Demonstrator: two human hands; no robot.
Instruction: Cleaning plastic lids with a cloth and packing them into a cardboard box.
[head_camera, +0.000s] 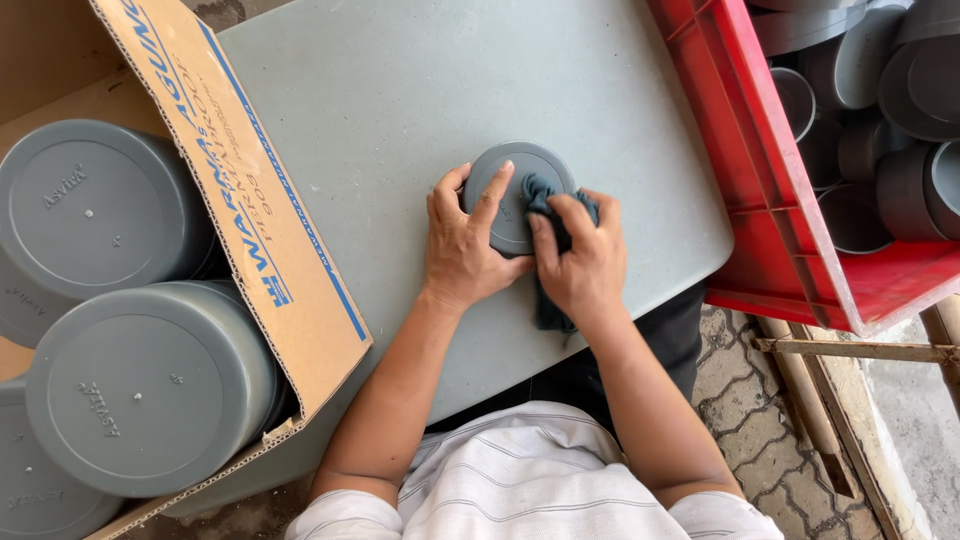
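The person wears a white short-sleeved shirt (530, 490) with thin grey stripes and dark trousers (660, 340), both forearms bare, no rings or watch on either hand.

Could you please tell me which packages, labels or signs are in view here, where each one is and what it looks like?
Cardboard box: left of the table, brown, open, blue print on its flap, holding large grey round caps.
Red plastic crate: upper right, rectangular, filled with smaller grey caps.
No signs or screens.

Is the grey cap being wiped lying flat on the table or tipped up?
Flat. The grey cap lies with its round face up on the table; left hand steadies it, right hand presses a dark cloth on it.
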